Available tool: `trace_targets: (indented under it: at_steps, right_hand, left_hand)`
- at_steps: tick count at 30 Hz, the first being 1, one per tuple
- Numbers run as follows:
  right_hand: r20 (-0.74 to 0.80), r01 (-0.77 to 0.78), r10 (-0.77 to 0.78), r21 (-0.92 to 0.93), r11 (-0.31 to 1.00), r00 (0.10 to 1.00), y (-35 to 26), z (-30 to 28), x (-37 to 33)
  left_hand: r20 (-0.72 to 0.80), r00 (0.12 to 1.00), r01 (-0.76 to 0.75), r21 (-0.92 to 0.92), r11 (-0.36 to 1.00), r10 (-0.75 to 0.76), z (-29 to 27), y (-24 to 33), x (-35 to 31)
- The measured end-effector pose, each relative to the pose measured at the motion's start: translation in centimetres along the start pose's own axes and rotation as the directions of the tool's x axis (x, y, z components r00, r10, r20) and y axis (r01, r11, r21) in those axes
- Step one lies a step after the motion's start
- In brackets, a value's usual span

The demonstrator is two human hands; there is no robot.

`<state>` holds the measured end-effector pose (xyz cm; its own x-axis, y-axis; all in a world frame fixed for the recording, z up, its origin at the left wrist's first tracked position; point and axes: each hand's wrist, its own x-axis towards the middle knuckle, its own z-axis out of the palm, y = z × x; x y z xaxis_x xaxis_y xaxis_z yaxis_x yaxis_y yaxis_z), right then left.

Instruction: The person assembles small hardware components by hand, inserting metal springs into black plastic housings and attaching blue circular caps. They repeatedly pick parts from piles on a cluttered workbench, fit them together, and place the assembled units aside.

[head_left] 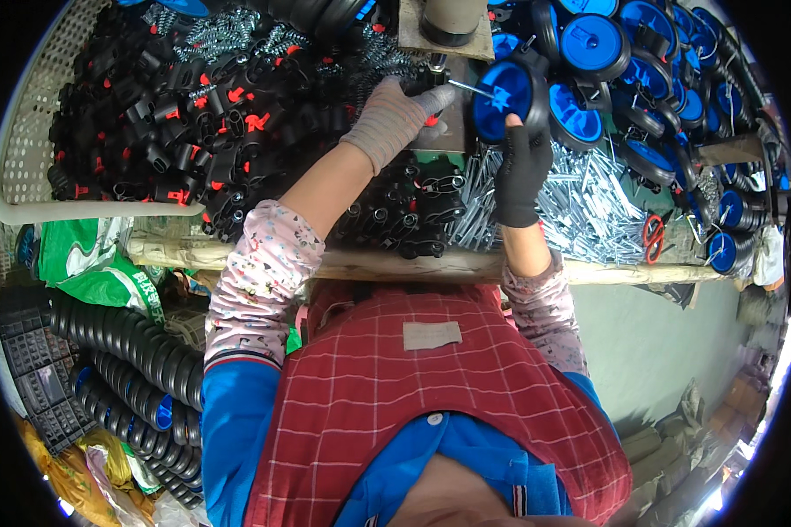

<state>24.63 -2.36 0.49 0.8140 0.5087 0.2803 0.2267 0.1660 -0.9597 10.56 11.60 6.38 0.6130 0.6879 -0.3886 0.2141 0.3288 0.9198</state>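
My right hand (523,171), in a dark fingerless glove, grips a wheel (504,98) with a blue hub and black tyre, the thumb against the hub. A thin metal rod (471,88) sticks out of the hub toward my left hand (395,119). That hand wears a greyish knitted glove, its fingers curled beside the metal tip (437,63) of a bench fixture. Whatever it holds is hidden by the fingers. Under the right wrist lies a heap of silvery metal pins (580,206). Black plastic brackets with red tabs (237,114) are piled left of my left hand.
More blue-hubbed wheels (593,44) are heaped at the far right. Coil springs (220,35) lie at the back left. Red-handled scissors (653,239) rest near the wooden bench edge (431,263). A pale perforated tray (97,209) borders the brackets. Stacked tyres (123,342) stand below left.
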Motion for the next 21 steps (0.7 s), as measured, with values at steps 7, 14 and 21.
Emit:
trace_targets:
  at_steps: [7,14,21]
  right_hand:
    - [0.075,-0.009,0.011,-0.032,0.999,0.997,-0.9,2.3,0.4]
    - [0.234,0.218,-0.166,-0.216,0.952,0.958,-2.7,4.5,-0.4]
    - [0.391,0.419,-0.253,-0.434,0.797,0.885,-1.9,2.8,2.3]
  left_hand:
    - [-0.022,1.0,0.007,-0.129,0.992,-0.01,0.0,-1.5,1.5]
    - [0.063,0.983,-0.183,0.211,0.96,0.174,-1.4,-0.9,-0.3]
    - [0.062,0.202,-0.335,0.942,0.01,0.977,-13.5,9.8,-3.2]
